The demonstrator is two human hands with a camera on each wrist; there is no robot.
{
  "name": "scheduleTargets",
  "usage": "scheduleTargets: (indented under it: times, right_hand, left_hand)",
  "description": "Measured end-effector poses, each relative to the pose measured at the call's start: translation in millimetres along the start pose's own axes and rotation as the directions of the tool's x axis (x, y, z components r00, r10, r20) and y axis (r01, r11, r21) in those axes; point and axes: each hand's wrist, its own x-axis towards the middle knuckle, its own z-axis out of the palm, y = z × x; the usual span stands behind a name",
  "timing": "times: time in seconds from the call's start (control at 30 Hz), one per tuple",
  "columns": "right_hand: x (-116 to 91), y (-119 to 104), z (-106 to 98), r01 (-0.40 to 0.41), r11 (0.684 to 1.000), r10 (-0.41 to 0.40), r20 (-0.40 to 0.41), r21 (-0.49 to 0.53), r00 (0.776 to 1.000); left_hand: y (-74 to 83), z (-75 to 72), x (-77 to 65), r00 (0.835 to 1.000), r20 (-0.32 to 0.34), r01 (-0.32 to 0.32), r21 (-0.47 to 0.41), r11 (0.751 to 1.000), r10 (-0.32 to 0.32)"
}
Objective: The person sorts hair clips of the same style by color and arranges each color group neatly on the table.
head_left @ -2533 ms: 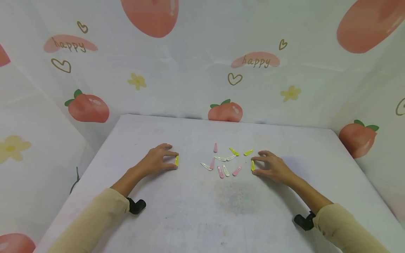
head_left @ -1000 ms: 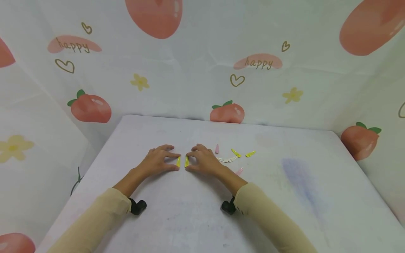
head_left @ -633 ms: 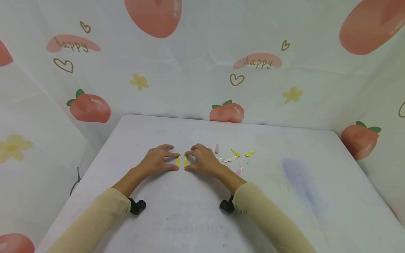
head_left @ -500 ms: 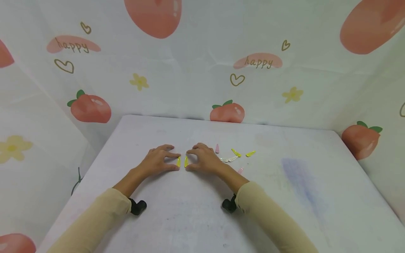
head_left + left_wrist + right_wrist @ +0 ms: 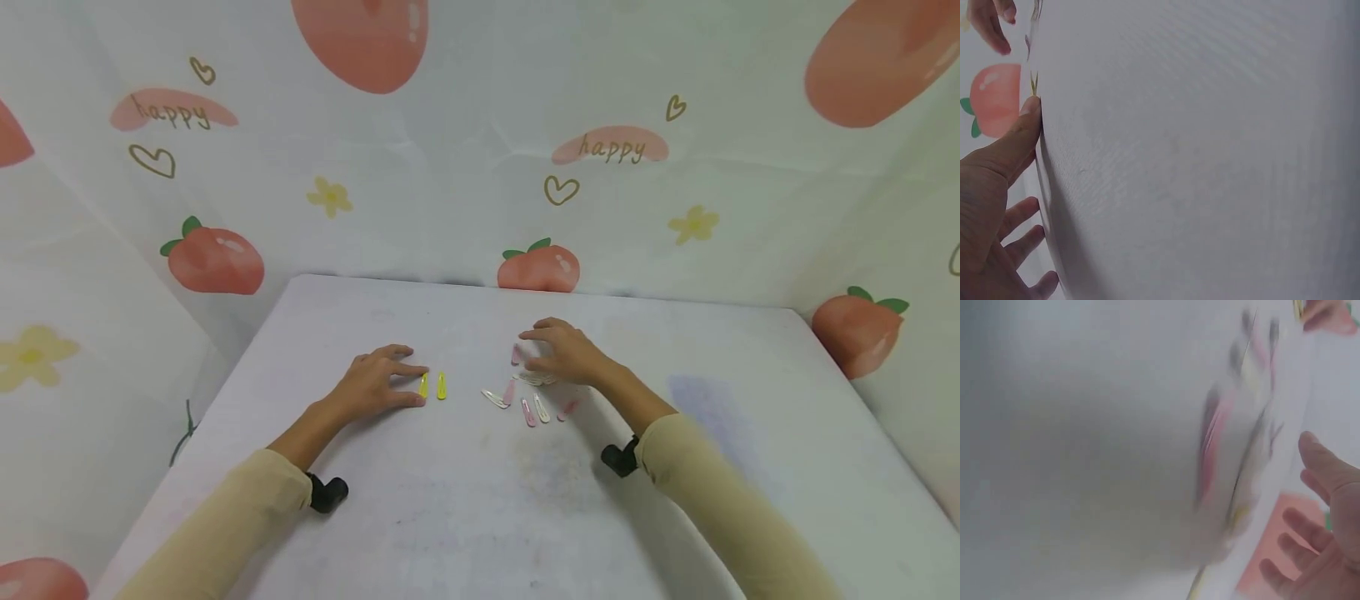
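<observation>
My left hand (image 5: 375,382) pinches a yellow snap hair clip (image 5: 423,386) by its two ends, thumb at the near end and index finger at the far one. Just right of it lies a second yellow clip (image 5: 442,386), roughly parallel and untouched. My right hand (image 5: 573,354) hangs over the scattered clips with its fingers spread and nothing between them. Beneath it, white clips (image 5: 536,379) are partly covered, and a pink clip (image 5: 516,355) lies at its fingertips. In the right wrist view a blurred pink clip (image 5: 1213,450) shows beside the right hand (image 5: 1329,506).
Nearer me on the white table (image 5: 450,517) lie more clips: a white one (image 5: 494,398) against a pink one (image 5: 509,392), then a pink one (image 5: 528,412), a white one (image 5: 541,408) and another pink one (image 5: 567,409). A peach-printed cloth (image 5: 450,167) hangs behind the table.
My right hand brought a yellow clip leftward beside the left hand's clip, let go of it, then moved back right over the group. The left hand has hardly moved.
</observation>
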Motion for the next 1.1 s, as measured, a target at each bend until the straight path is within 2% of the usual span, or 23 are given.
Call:
scheduleTargets:
  times: [0.13, 0.27, 0.43, 0.77, 1.1]
  right_hand:
    - [-14.7, 22.3, -11.0, -0.049, 0.998, 0.049, 0.009, -0.038, 0.999]
    - [-25.7, 41.9, -13.3, -0.1, 0.992, 0.101, 0.021, -0.072, 0.995]
    - [-32.7, 56.6, -10.9, -0.076, 0.99, 0.077, 0.009, -0.117, 0.997]
    - [-31.3, 57.5, -2.8, -0.041, 0.992, 0.038, -0.024, -0.116, 0.999]
    - [-29.3, 51.5, -3.0, -0.096, 0.995, 0.096, 0.015, -0.029, 0.995]
  left_hand:
    - [-1.3, 1.0, 0.0, 1.0, 0.007, 0.006, 0.011, 1.0, -0.006]
    - [-2.9, 2.3, 0.3, 1.0, 0.007, 0.009, 0.017, 1.0, -0.009]
    - [-3.3, 2.6, 0.5, 1.0, 0.008, 0.008, 0.012, 1.0, -0.008]
    - [-2.6, 2.7, 0.6, 1.0, 0.01, 0.02, 0.01, 1.0, -0.02]
    - [-1.4, 2.9, 1.7, 1.0, 0.006, 0.014, 0.013, 1.0, -0.014]
